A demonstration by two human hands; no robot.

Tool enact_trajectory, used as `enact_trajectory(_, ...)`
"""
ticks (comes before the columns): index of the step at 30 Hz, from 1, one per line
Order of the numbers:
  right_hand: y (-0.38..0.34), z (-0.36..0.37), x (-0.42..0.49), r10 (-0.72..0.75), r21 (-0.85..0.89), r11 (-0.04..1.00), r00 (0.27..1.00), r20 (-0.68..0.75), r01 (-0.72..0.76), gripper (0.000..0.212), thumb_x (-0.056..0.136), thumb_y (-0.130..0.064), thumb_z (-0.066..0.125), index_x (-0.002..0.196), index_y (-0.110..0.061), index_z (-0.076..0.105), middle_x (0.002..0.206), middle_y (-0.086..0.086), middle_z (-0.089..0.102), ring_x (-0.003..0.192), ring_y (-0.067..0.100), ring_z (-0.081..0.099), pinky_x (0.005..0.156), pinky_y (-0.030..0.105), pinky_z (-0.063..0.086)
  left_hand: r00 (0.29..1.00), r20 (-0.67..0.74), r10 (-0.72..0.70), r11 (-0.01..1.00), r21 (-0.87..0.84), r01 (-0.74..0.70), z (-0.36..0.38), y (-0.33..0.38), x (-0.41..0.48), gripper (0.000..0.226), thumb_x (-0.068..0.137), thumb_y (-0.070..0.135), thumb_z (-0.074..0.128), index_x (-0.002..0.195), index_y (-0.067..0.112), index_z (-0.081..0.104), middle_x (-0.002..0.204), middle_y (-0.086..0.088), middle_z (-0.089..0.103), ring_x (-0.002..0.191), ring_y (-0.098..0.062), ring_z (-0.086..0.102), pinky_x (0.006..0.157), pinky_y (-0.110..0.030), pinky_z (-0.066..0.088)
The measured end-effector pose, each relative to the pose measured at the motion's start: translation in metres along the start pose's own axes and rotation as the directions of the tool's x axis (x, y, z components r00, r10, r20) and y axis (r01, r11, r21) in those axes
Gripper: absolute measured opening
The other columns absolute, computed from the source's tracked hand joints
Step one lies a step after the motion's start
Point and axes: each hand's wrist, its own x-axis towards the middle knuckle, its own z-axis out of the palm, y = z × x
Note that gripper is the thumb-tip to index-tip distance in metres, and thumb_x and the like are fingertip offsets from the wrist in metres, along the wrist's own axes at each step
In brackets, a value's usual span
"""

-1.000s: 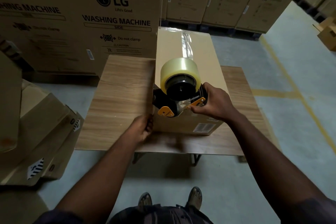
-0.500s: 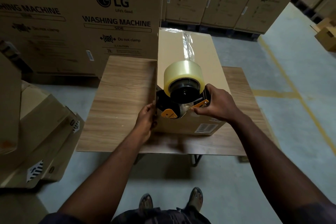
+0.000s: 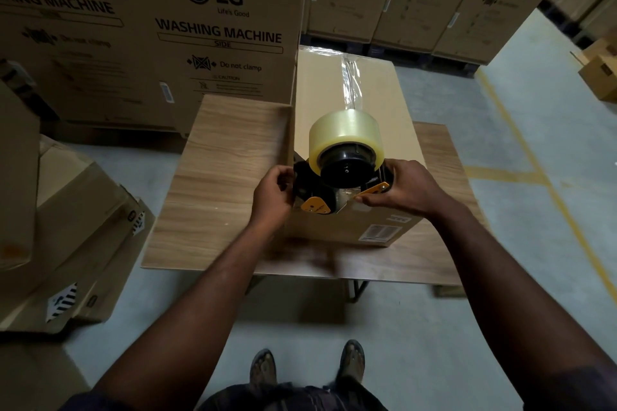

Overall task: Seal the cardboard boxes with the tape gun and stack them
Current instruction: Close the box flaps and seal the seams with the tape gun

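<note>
A long cardboard box (image 3: 384, 100) lies lengthwise on the wooden table (image 3: 227, 177), with a strip of clear tape running down the middle of its top. At the box's near end sits a black and orange tape gun (image 3: 344, 177) carrying a big roll of clear tape. My right hand (image 3: 397, 187) grips the gun's handle on the right side. My left hand (image 3: 272, 193) holds the gun's left side at the box's near left corner. The gun's blade end is over the near edge of the box.
Big washing machine cartons (image 3: 167, 27) stand behind and left of the table, more along the back wall. Flattened and stacked cardboard boxes (image 3: 66, 227) lie on the floor to the left. A small box (image 3: 601, 73) sits at far right by a yellow floor line. My feet show below.
My left hand has moved up from the box's near left side onto the tape gun. The tape gun stays at the near end of the box.
</note>
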Motion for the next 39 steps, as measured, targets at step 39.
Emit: enact_trajectory(39,0.106,-0.03,-0.039,-0.054,0.142,0.989,0.998,0.027,0.05,0.059,0.059,-0.08,0.061,0.1,-0.038,0.063,0.081,-0.016,0.07,0.077,0.003,0.064,0.059,0.025,0.042,0.895,0.344,0.284,0.494,0.748,-0.444,0.063,-0.002,-0.051,0.069,0.089,0.026,0.068,0.153,0.025,0.041,0.164,0.007,0.023,0.152,-0.017,0.019,0.124,-0.045,0.019)
